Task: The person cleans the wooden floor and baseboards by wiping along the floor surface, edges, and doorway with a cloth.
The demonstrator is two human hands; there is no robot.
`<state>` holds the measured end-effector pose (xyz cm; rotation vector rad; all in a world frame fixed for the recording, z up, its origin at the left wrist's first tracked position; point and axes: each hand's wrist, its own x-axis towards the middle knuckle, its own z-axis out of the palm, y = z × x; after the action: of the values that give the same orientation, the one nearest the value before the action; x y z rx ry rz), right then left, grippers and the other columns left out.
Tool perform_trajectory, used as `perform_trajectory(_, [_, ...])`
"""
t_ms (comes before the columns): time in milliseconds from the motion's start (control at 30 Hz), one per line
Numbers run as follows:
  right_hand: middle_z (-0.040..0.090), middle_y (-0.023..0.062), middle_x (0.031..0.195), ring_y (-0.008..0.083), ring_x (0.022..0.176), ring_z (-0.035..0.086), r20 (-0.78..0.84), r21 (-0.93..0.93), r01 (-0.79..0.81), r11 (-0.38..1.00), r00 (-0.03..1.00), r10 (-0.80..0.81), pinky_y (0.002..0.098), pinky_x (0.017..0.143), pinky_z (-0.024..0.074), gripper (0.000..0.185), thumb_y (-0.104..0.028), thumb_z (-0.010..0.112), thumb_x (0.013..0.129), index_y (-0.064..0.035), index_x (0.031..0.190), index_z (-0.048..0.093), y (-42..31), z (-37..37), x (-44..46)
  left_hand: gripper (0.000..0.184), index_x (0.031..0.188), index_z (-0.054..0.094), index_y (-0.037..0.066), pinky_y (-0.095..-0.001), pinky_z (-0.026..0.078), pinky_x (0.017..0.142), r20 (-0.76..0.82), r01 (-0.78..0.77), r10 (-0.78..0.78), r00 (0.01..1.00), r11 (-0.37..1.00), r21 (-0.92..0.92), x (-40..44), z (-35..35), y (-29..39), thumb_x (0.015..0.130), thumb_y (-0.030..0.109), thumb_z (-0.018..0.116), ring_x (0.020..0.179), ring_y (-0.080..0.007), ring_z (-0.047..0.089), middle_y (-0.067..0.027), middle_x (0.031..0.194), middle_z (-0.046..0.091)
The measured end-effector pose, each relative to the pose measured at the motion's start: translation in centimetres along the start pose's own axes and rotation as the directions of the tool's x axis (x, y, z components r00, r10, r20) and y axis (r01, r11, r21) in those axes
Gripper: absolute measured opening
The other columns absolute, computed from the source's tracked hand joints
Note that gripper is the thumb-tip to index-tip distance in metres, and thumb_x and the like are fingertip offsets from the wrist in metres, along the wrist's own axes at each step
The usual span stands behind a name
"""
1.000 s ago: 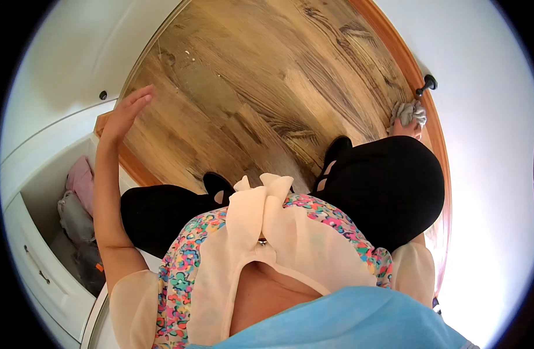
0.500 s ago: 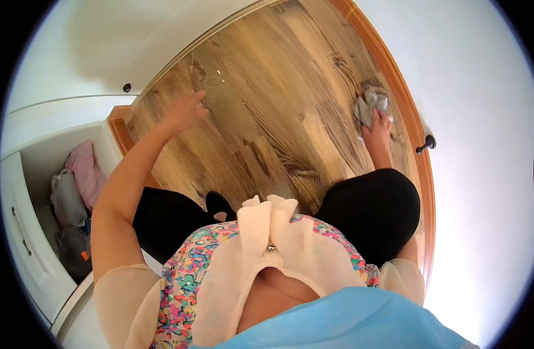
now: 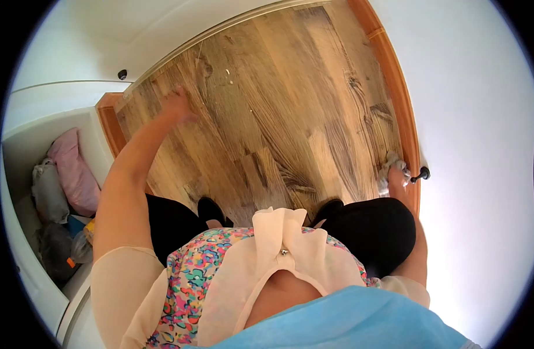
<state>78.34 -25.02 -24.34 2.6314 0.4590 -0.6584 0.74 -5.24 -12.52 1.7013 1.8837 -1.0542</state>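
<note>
Bunched in my right hand (image 3: 399,179) is a crumpled grey cloth (image 3: 388,168). It lies against the wood-look floor (image 3: 278,104) beside the orange-brown baseboard on the right. My left hand (image 3: 177,107) is over the floor at the upper left, its fingers apart and nothing in it. Whether it touches the boards I cannot tell. A few small white bits (image 3: 228,76) lie on the floor to the right of that hand.
An open white drawer (image 3: 22,139) on the left holds a pink bag (image 3: 75,168), a grey bag (image 3: 49,192) and other wrapped things. A black door stop (image 3: 421,174) juts out beside my right hand. White panels stand behind and to the right.
My right hand has drawn the grey cloth back toward me along the right baseboard. My left hand has shifted left, and its fingers have spread.
</note>
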Motion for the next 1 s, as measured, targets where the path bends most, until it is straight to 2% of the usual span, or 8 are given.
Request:
perform_trajectory(167, [0.063,0.0138,0.120,0.0305,0.106,0.060,0.169,0.918,-0.081,0.388,0.966,-0.197,0.0436,0.087,0.0492,0.031,-0.023,0.052,0.095,-0.0037,0.119,0.059,-12.5,-4.2,4.5,0.133,0.149,0.002,-0.010,-0.0458,0.029,0.114,0.031,-0.023,0.024,0.999,0.999,-0.034,0.0,-0.2,0.3,0.066,0.059,0.080,0.138,-0.0445,0.031,-0.0363,0.144,0.032])
perform_trajectory(233, [0.065,0.0125,0.110,0.0289,0.102,0.059,0.306,0.858,-0.177,0.482,0.930,-0.203,0.0462,0.086,0.0481,0.031,-0.021,0.053,0.095,-0.0023,0.118,0.060,-19.2,-10.9,-9.3,0.130,0.148,0.004,-0.011,-0.0450,0.029,0.114,-0.004,0.035,-0.035,0.999,0.999,0.024,0.4,0.0,0.7,0.067,0.055,0.082,0.139,-0.0448,0.030,-0.0377,0.146,0.028])
perform_trajectory(433, [0.059,0.0091,0.070,0.0249,0.057,0.054,0.206,0.904,-0.017,0.426,0.892,-0.403,0.0409,0.050,0.0431,0.019,-0.014,0.047,0.093,-0.0077,0.085,0.063,-33.9,-12.2,-8.3,0.126,0.148,0.006,-0.012,-0.0433,0.031,0.113,0.070,0.052,-0.050,0.996,0.998,-0.030,0.2,-1.1,1.4,0.068,0.046,0.085,0.142,-0.0475,0.024,-0.0405,0.150,0.018])
perform_trajectory(500, [0.057,0.0067,0.065,0.0229,0.055,0.053,0.164,0.920,0.144,0.364,0.703,-0.692,0.0393,0.048,0.0402,0.020,-0.013,0.047,0.092,-0.0074,0.079,0.061,-38.3,-14.9,-11.9,0.125,0.148,0.007,-0.012,-0.0439,0.031,0.113,0.067,0.048,-0.044,0.997,0.997,-0.054,-0.4,-1.7,1.3,0.068,0.045,0.085,0.141,-0.0480,0.024,-0.0411,0.148,0.021])
perform_trajectory(667, [0.065,0.0211,0.107,0.0324,0.103,0.060,0.147,0.895,0.147,0.421,0.793,-0.591,0.0425,0.086,0.0457,0.038,-0.021,0.050,0.087,0.0027,0.115,0.063,-51.4,-15.6,-12.0,0.123,0.148,0.010,-0.014,-0.0456,0.033,0.112,0.074,-0.008,0.013,0.997,0.998,-0.063,-0.2,-1.8,1.1,0.068,0.044,0.084,0.139,-0.0501,0.027,-0.0435,0.143,0.028])
perform_trajectory(733, [0.067,0.0147,0.082,0.0303,0.067,0.062,-0.082,0.965,0.204,0.166,0.834,-0.546,0.0421,0.060,0.0486,0.022,-0.021,0.051,0.087,-0.0061,0.096,0.064,-54.9,-13.0,-6.9,0.123,0.147,0.011,-0.014,-0.0458,0.034,0.112,0.008,0.001,-0.001,1.000,1.000,-0.030,0.0,-1.2,1.2,0.068,0.045,0.084,0.138,-0.0506,0.029,-0.0445,0.141,0.031])
perform_trajectory(867, [0.067,0.0159,0.084,0.0304,0.075,0.065,-0.035,0.822,0.371,0.433,0.790,-0.612,0.0408,0.067,0.0506,0.023,-0.023,0.052,0.086,-0.0048,0.090,0.065,-53.9,-15.2,-8.9,0.123,0.147,0.011,-0.015,-0.0458,0.033,0.112,0.099,0.023,-0.022,0.995,1.000,-0.014,0.1,-2.0,1.8,0.069,0.047,0.083,0.137,-0.0508,0.031,-0.0449,0.142,0.029])
perform_trajectory(1000, [0.069,0.0189,0.101,0.0309,0.100,0.063,-0.386,0.115,0.791,0.600,0.592,-0.707,0.0404,0.092,0.0443,0.042,-0.036,0.059,0.082,-0.0022,0.105,0.067,-52.1,-16.7,-17.0,0.125,0.147,0.010,-0.015,-0.0460,0.033,0.112,0.057,0.004,-0.007,0.998,0.999,0.054,0.3,-1.6,1.5,0.069,0.051,0.082,0.138,-0.0501,0.030,-0.0444,0.144,0.026])
